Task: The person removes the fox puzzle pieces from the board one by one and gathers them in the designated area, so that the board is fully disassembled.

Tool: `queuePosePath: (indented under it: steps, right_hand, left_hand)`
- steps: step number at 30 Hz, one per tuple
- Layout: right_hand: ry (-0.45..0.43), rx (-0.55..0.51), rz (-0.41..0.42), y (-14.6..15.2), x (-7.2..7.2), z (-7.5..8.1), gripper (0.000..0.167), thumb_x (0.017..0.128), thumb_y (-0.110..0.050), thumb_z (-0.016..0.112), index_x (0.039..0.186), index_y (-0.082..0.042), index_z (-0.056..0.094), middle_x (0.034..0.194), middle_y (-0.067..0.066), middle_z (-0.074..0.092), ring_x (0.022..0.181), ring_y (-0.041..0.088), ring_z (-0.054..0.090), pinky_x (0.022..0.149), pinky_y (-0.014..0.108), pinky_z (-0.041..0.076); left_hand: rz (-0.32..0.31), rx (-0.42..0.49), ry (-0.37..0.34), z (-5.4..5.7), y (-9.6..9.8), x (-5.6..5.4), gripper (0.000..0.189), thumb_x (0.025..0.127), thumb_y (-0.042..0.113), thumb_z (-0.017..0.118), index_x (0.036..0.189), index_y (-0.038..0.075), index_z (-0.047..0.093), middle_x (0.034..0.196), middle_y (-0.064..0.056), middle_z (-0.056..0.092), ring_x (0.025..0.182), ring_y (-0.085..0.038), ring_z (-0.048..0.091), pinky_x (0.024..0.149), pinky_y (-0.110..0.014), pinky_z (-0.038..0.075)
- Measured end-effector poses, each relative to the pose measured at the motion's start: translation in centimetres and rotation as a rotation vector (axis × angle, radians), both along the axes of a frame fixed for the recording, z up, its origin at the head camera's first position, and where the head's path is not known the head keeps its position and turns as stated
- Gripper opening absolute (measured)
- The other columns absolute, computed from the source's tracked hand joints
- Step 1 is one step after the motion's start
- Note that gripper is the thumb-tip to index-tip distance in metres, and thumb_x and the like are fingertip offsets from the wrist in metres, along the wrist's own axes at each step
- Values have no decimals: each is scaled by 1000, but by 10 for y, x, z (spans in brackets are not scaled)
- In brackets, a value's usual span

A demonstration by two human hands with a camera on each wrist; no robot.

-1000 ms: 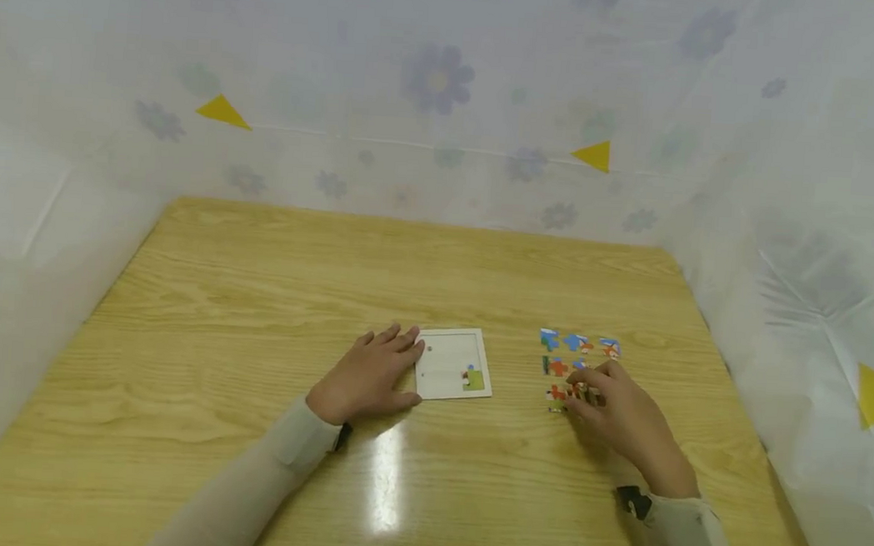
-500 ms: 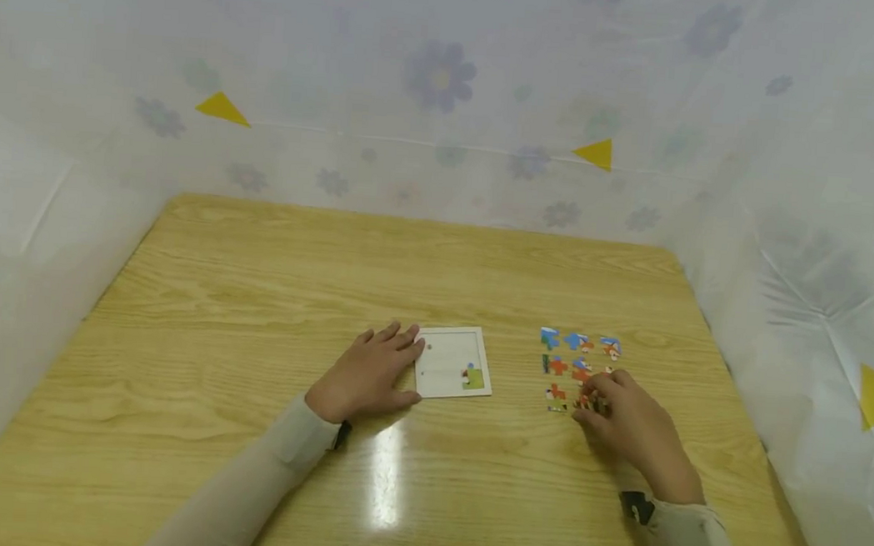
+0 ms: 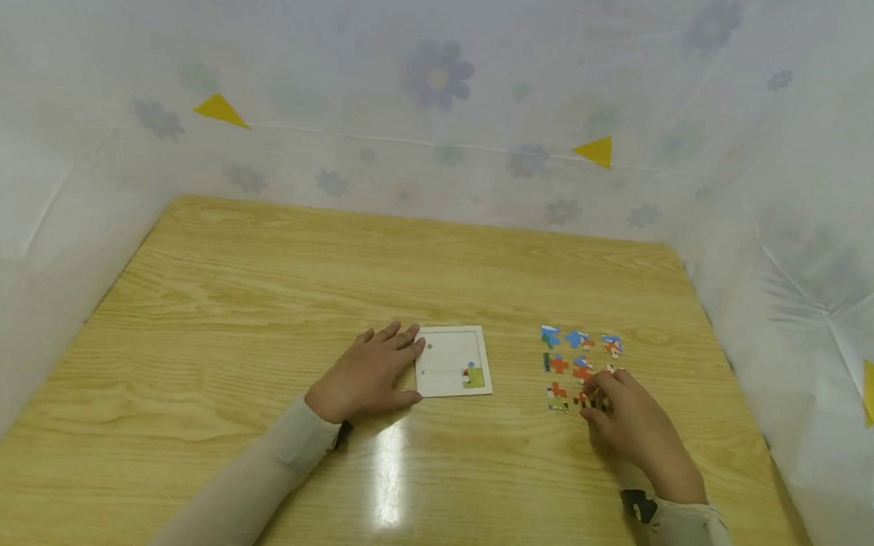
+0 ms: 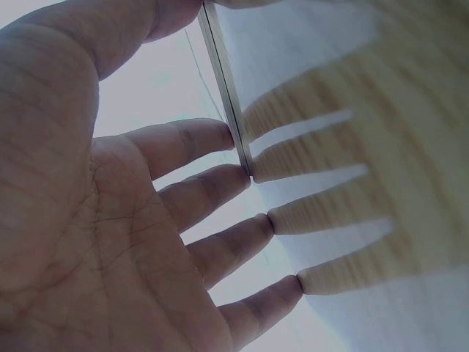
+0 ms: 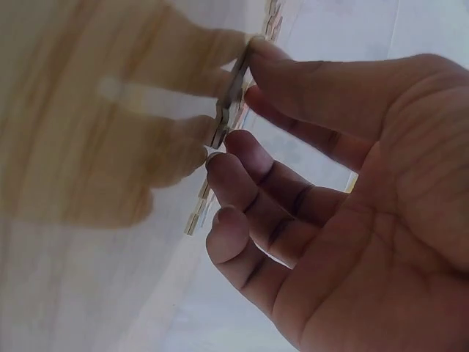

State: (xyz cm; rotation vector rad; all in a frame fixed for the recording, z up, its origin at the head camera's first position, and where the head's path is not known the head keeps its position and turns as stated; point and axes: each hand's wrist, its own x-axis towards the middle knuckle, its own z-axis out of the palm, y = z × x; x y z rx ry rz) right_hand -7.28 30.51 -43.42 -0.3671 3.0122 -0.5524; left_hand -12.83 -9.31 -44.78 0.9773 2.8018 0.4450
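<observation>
My left hand [image 3: 366,373] lies on the table with straight, spread fingers, its fingertips and thumb against the left edge of a square white puzzle tray [image 3: 443,354]. One green puzzle piece [image 3: 475,380] sits in the tray's near right corner. To the right, my right hand [image 3: 637,419] pinches a puzzle piece [image 5: 233,95] at the near end of the loose pieces, thumb at one end and fingers at the other. In the head view the fingers partly hide that piece. The right wrist view shows it edge-on, low over the tabletop.
Several loose puzzle pieces [image 3: 557,365], blue, red and green, lie in rough rows right of the tray. The wooden table [image 3: 332,275] is bordered by pale flowered sheeting [image 3: 383,169] at the back and sides. Yellow triangles [image 3: 593,151] are stuck on the sheeting.
My right hand has shifted slightly to the right along the near row of pieces, uncovering pieces in the middle and near rows. My left hand and the tray have stayed put.
</observation>
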Motion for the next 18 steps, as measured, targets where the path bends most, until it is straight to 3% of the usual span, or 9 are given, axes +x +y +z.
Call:
queuePosePath:
  steps: [5, 10, 18]
  right_hand:
    - [3, 1, -4, 0, 0, 0, 20, 90, -7, 79, 105, -11, 66, 95, 5, 57, 80, 18, 57, 67, 37, 49]
    - [60, -24, -17, -6, -3, 0, 12, 93, -9, 77, 99, -9, 67, 96, 7, 59, 82, 22, 60, 68, 40, 51]
    - [48, -86, 65, -34, -20, 7, 15, 97, -21, 75, 104, -10, 67, 96, 2, 61, 76, 14, 56, 65, 35, 49]
  left_hand:
    - [-3, 5, -5, 1, 0, 0, 77, 92, 44, 76, 153, 5, 50, 161, -16, 40, 150, -41, 32, 114, -65, 32]
    - [-6, 12, -1, 1, 0, 1, 75, 93, 42, 76, 152, 4, 51, 161, -17, 40, 150, -42, 33, 113, -65, 32]
    - [4, 4, -10, 2, 1, 1, 76, 93, 43, 76, 153, 6, 50, 162, -15, 39, 150, -40, 32, 115, -64, 31]
